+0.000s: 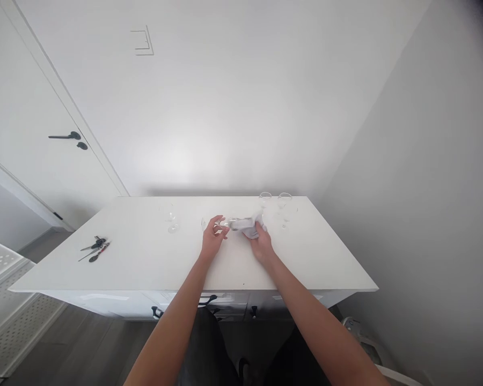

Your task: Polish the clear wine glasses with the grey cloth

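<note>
Over the middle of the white cabinet top, a clear stemmed glass lies sideways between my hands, its round foot pointing left. The fingers of my left hand are closed around its stem. My right hand grips a white cloth pressed at the bowl's rim end. Part of the cloth looks to be inside the bowl, though the clear glass makes this hard to see. Behind my right hand stand two more clear glasses, a left one and a right one. Another faint clear glass is left of my left hand.
A bunch of keys lies at the left end of the cabinet top. Drawers with black handles face me below its front edge. A white wall is behind, a door with a black handle at left, and a grey wall at right.
</note>
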`<action>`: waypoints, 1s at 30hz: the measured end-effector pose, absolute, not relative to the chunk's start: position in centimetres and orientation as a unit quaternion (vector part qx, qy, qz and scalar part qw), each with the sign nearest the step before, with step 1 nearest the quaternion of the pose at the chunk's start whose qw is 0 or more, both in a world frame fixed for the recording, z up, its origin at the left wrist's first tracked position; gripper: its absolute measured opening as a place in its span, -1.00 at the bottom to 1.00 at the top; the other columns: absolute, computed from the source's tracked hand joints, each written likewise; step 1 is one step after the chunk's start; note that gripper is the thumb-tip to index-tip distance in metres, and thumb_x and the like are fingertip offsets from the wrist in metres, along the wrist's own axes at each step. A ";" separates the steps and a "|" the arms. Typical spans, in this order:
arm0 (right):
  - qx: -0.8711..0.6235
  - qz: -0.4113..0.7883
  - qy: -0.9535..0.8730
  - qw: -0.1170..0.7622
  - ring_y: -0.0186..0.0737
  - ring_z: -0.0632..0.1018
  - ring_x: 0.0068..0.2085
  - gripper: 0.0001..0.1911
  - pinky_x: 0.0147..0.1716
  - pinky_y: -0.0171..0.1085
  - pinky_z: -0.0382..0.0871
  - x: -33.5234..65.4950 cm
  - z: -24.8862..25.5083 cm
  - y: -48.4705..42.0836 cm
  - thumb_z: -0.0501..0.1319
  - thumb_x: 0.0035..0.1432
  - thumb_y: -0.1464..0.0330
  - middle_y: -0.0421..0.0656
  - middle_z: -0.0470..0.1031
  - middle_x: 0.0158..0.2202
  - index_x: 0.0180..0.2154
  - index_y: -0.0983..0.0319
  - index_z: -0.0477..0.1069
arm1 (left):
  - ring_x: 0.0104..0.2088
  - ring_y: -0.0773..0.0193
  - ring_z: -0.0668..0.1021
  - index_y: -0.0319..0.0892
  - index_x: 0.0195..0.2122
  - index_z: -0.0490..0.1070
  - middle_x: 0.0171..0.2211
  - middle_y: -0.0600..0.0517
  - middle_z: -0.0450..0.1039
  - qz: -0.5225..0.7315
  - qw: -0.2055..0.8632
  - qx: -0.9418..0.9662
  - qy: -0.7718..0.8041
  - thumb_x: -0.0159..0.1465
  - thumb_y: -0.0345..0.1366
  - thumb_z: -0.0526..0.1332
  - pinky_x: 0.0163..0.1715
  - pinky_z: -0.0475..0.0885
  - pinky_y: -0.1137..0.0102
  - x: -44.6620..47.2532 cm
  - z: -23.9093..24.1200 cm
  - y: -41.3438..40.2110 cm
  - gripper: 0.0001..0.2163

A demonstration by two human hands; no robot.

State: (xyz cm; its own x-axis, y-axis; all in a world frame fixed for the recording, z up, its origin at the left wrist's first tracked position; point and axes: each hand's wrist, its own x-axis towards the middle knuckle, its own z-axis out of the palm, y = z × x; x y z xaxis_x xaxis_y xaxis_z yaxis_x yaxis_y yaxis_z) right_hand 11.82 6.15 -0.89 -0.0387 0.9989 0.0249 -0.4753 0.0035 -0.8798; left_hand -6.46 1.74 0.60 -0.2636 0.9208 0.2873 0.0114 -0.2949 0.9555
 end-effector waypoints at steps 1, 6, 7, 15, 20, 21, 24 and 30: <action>-0.347 0.604 -0.390 0.602 -0.05 0.57 -0.03 -0.48 -0.18 -0.10 0.51 11.0 -0.7 6.5 0.24 0.18 -0.04 -0.04 0.56 0.00 0.04 0.13 0.42 | -0.13 0.20 0.64 0.05 0.14 0.44 0.16 -0.09 0.46 0.632 0.350 0.495 0.482 0.22 -0.16 0.43 -0.36 0.64 0.36 -6.5 0.6 1.7 -0.54; -0.399 0.487 -0.545 0.554 -0.17 0.43 -0.26 -0.76 -0.24 -0.20 0.34 9.8 -0.2 6.7 0.27 0.06 0.22 -0.19 0.46 -0.33 -0.23 0.20 0.47 | -0.15 0.23 0.64 0.08 0.16 0.46 0.20 -0.06 0.46 0.596 0.338 0.513 0.517 0.23 -0.13 0.42 -0.31 0.64 0.33 -6.8 0.4 2.0 -0.54; -0.395 0.484 -0.555 0.549 -0.17 0.41 -0.26 -0.82 -0.24 -0.21 0.32 9.9 -0.2 6.6 0.27 0.01 0.28 -0.20 0.43 -0.35 -0.30 0.20 0.46 | -0.16 0.23 0.64 0.08 0.16 0.47 0.18 -0.06 0.47 0.591 0.340 0.515 0.520 0.23 -0.13 0.42 -0.30 0.64 0.33 -6.8 0.4 2.0 -0.54; -0.379 0.532 -0.504 0.565 -0.11 0.47 -0.13 -0.71 -0.12 -0.17 0.37 10.3 -0.1 6.8 0.23 0.06 0.22 -0.12 0.49 -0.13 -0.16 0.18 0.46 | -0.21 0.23 0.64 0.03 0.14 0.50 0.12 -0.08 0.52 0.617 0.306 0.502 0.523 0.21 -0.14 0.45 -0.35 0.63 0.33 -6.4 0.8 1.7 -0.54; -0.350 0.573 -0.478 0.566 -0.12 0.47 -0.14 -0.63 -0.16 -0.20 0.37 10.7 -0.3 6.9 0.24 0.03 0.26 -0.14 0.49 -0.16 -0.07 0.16 0.40 | -0.21 0.23 0.64 0.03 0.17 0.48 0.11 -0.09 0.52 0.620 0.300 0.499 0.526 0.22 -0.10 0.44 -0.38 0.62 0.35 -6.6 0.7 1.7 -0.51; -0.358 0.554 -0.493 0.568 -0.14 0.45 -0.17 -0.62 -0.17 -0.21 0.36 10.8 -0.3 6.9 0.24 0.00 0.29 -0.16 0.47 -0.18 -0.08 0.15 0.38 | -0.21 0.23 0.63 0.03 0.17 0.48 0.11 -0.09 0.52 0.619 0.301 0.499 0.526 0.21 -0.09 0.44 -0.39 0.62 0.36 -6.6 0.6 1.8 -0.51; -0.383 0.484 -0.545 0.567 -0.22 0.40 -0.26 -0.49 -0.23 -0.25 0.29 11.2 -0.3 6.5 0.21 -0.03 0.38 -0.23 0.43 -0.23 0.03 0.09 0.30 | -0.25 0.26 0.62 0.02 0.16 0.48 0.09 -0.10 0.53 0.608 0.304 0.502 0.534 0.21 -0.08 0.43 -0.42 0.59 0.39 -6.7 0.5 2.0 -0.51; -0.298 0.565 -0.585 0.500 -0.22 0.40 -0.24 -0.04 -0.22 -0.26 0.30 11.6 0.4 5.6 0.16 -0.09 0.48 -0.21 0.44 -0.16 0.37 0.00 0.04 | -0.40 0.34 0.58 0.00 0.17 0.49 -0.04 -0.08 0.58 0.560 0.344 0.533 0.533 0.17 -0.05 0.45 -0.47 0.54 0.41 -6.8 0.2 2.1 -0.46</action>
